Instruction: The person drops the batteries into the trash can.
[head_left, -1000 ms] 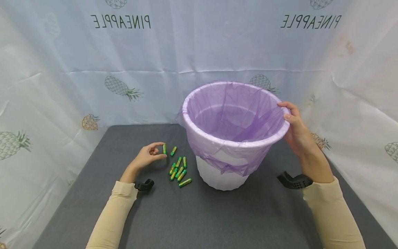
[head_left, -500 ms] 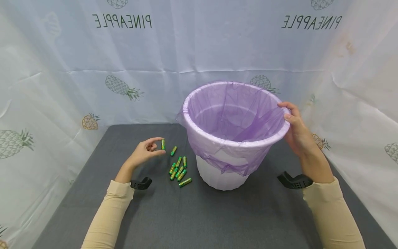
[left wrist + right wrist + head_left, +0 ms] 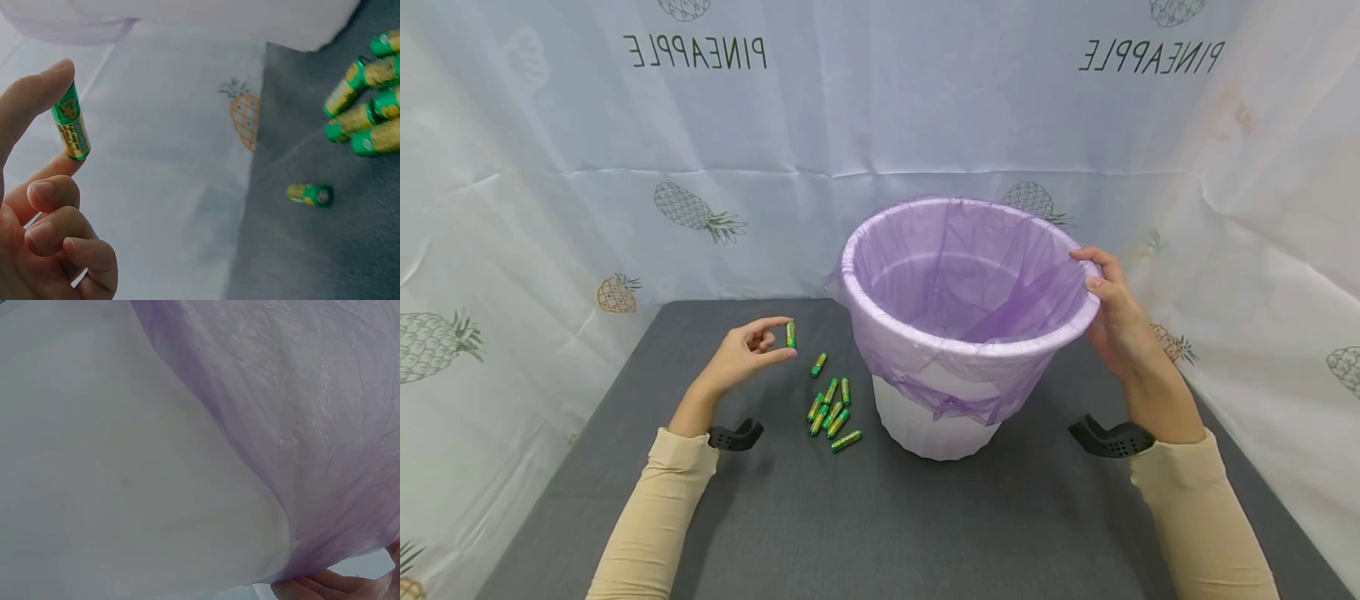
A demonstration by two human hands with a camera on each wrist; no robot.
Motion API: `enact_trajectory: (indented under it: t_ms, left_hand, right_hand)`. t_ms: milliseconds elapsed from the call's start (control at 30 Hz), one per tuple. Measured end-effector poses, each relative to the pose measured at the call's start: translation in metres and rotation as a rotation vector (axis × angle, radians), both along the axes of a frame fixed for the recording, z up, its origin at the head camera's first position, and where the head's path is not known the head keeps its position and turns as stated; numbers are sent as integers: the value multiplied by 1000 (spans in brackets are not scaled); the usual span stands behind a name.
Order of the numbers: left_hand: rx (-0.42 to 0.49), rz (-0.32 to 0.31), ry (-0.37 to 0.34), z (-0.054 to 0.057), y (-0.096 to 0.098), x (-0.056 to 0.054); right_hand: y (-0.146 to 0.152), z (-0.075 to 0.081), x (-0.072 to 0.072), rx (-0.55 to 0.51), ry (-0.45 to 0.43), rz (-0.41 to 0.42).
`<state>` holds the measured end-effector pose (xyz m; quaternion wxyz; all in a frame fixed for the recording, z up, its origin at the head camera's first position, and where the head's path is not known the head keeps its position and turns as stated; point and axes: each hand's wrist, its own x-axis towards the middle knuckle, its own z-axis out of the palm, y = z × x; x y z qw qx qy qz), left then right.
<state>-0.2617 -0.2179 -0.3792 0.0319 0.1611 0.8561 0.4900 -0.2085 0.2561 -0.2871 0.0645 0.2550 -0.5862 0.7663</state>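
My left hand [image 3: 741, 358] pinches a green-and-gold battery [image 3: 791, 334] by its two ends, between thumb and index finger. In the left wrist view this battery [image 3: 72, 125] stands nearly upright, with the other fingers curled below it. At the right, my right hand [image 3: 1118, 312] grips the rim of a white trash can [image 3: 936, 421], thumb outside and fingers over the edge. A thin purple trash bag [image 3: 970, 283] lines the can and folds over its rim. The right wrist view shows the bag [image 3: 312, 425] against the can's white wall, with fingers at the lower right.
Several more batteries [image 3: 838, 423] lie in a loose group on the dark grey table [image 3: 880, 525], left of the can. A single battery [image 3: 818, 364] lies a little behind them. A white curtain [image 3: 850, 108] with pineapple prints hangs behind and at both sides.
My left hand has moved up and slightly left, raising the pinched battery away from the others. My right hand and the trash can have stayed in place.
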Motion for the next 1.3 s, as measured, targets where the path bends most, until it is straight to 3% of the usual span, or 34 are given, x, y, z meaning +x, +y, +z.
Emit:
enact_trajectory:
  t_ms: [700, 1300]
  left_hand:
    - [44, 25, 111, 54, 14, 24]
    - [116, 10, 188, 80, 26, 32]
  right_hand:
    - [1, -3, 0, 13, -13, -23]
    - [1, 2, -6, -7, -31, -2]
